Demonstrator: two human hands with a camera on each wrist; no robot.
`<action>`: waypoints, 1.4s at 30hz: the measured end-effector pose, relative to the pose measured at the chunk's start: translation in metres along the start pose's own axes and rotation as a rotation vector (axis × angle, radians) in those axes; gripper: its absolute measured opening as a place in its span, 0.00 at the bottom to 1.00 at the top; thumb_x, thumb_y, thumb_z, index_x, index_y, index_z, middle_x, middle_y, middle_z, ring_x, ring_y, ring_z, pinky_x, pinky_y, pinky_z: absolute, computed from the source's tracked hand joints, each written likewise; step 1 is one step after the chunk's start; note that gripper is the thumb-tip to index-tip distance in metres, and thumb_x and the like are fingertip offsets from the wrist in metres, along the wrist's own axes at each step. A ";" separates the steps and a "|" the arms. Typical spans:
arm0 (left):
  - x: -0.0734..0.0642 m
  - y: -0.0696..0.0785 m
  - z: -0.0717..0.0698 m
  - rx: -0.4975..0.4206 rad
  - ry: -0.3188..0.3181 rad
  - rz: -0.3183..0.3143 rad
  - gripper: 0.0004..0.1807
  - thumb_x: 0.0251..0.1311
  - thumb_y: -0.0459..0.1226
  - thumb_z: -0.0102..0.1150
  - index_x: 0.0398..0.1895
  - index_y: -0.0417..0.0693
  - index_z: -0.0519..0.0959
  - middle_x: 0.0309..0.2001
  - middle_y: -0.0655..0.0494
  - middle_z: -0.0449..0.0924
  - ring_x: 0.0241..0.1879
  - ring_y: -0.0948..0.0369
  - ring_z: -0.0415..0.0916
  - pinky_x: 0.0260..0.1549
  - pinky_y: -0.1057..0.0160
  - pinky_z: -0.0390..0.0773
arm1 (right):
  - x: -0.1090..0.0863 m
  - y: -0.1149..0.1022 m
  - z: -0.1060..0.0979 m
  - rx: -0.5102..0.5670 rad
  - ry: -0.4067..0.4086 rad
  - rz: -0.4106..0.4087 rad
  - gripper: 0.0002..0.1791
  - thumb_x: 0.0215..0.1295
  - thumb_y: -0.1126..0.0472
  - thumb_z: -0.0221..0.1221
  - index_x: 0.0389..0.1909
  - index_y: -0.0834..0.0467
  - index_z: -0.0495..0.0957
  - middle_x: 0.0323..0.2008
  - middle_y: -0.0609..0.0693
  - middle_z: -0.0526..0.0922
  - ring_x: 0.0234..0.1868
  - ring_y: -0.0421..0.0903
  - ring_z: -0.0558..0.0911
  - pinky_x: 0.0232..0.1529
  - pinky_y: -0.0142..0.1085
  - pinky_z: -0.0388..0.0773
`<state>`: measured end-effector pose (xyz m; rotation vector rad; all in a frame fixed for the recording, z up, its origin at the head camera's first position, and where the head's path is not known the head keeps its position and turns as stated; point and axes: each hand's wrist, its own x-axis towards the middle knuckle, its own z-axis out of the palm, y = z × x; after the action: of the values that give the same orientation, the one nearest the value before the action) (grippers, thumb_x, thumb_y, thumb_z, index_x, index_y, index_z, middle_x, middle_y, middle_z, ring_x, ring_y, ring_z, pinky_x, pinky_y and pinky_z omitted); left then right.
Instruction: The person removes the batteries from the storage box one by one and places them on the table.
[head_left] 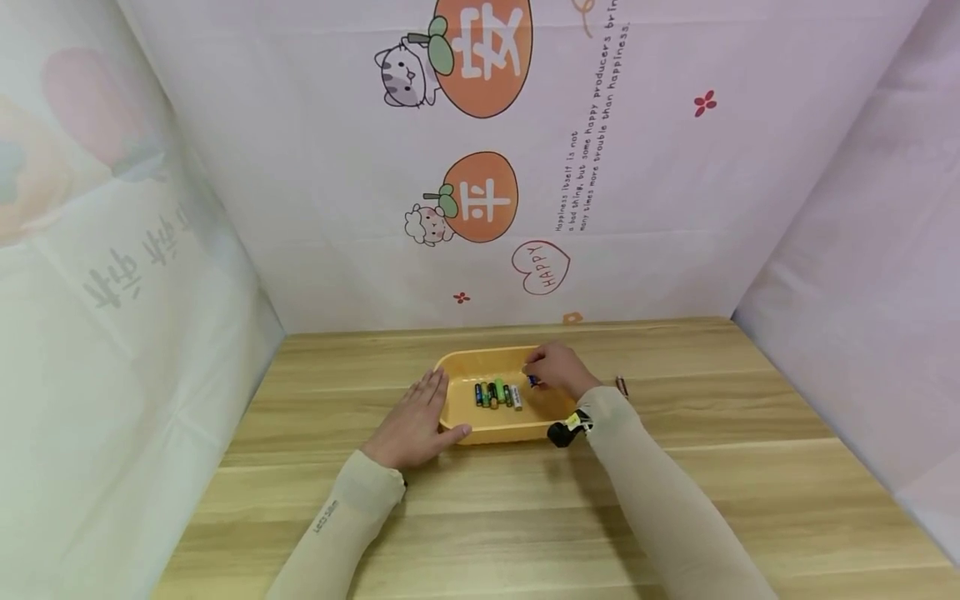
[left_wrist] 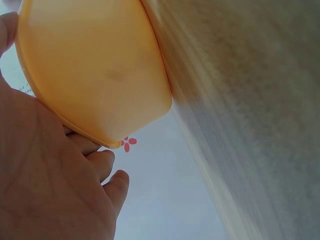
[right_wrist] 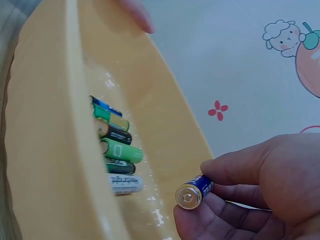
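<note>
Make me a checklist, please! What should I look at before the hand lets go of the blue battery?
1. Grip on the blue battery: ok, the right hand pinches it.
2. Tray steadied: ok, the left hand rests on its left end.
3. Row of batteries side by side: ok, six lie together in the tray.
4. Room beside the row: ok, bare tray floor shows right of the white battery.
5. Blue battery touching the tray floor: cannot tell.
6. Nothing small left outside: not ok, a small brown thing lies on the table by the right arm; too tiny to name.
</note>
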<state>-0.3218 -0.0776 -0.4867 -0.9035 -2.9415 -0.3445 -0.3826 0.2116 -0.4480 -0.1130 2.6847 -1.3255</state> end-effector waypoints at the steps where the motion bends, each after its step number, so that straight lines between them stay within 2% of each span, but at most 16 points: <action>1: 0.000 0.000 -0.001 0.000 0.004 0.003 0.55 0.64 0.71 0.30 0.76 0.37 0.40 0.77 0.45 0.34 0.75 0.53 0.32 0.70 0.55 0.39 | 0.000 0.000 -0.002 0.011 0.004 0.000 0.11 0.67 0.63 0.60 0.46 0.66 0.81 0.39 0.56 0.81 0.35 0.48 0.82 0.38 0.43 0.83; 12: 0.001 0.000 -0.003 0.003 0.013 0.011 0.54 0.64 0.71 0.31 0.76 0.36 0.42 0.77 0.44 0.34 0.75 0.52 0.33 0.70 0.54 0.40 | -0.004 0.002 -0.022 0.106 0.035 0.017 0.12 0.69 0.64 0.57 0.47 0.68 0.79 0.41 0.59 0.80 0.36 0.49 0.82 0.38 0.41 0.83; 20: 0.001 -0.001 -0.002 -0.005 0.014 0.005 0.55 0.64 0.71 0.32 0.76 0.36 0.42 0.77 0.44 0.35 0.75 0.52 0.33 0.70 0.54 0.40 | -0.007 0.002 -0.034 0.079 0.059 0.042 0.13 0.69 0.64 0.57 0.49 0.69 0.78 0.41 0.61 0.81 0.35 0.48 0.82 0.36 0.38 0.83; 28: 0.001 0.000 -0.001 -0.001 0.014 0.005 0.55 0.63 0.71 0.30 0.76 0.35 0.43 0.77 0.44 0.36 0.75 0.52 0.34 0.70 0.54 0.42 | -0.007 0.007 -0.043 0.058 0.077 0.045 0.15 0.69 0.63 0.57 0.51 0.69 0.79 0.39 0.59 0.81 0.34 0.47 0.81 0.38 0.40 0.83; 36: 0.002 0.000 -0.002 -0.005 -0.007 -0.003 0.55 0.63 0.72 0.29 0.77 0.37 0.40 0.77 0.46 0.33 0.75 0.54 0.31 0.70 0.55 0.39 | -0.008 0.019 -0.054 0.095 0.070 0.052 0.16 0.70 0.62 0.57 0.52 0.69 0.78 0.42 0.62 0.81 0.36 0.48 0.81 0.37 0.38 0.83; 42: 0.002 -0.001 0.000 0.001 -0.008 -0.009 0.55 0.63 0.72 0.29 0.77 0.38 0.40 0.77 0.47 0.33 0.75 0.55 0.30 0.70 0.56 0.38 | -0.011 0.027 -0.061 0.111 0.074 0.059 0.16 0.70 0.62 0.56 0.52 0.69 0.77 0.42 0.61 0.81 0.38 0.49 0.81 0.40 0.41 0.82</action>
<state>-0.3237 -0.0770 -0.4863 -0.8939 -2.9541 -0.3411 -0.3821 0.2775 -0.4318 0.0274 2.6438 -1.4845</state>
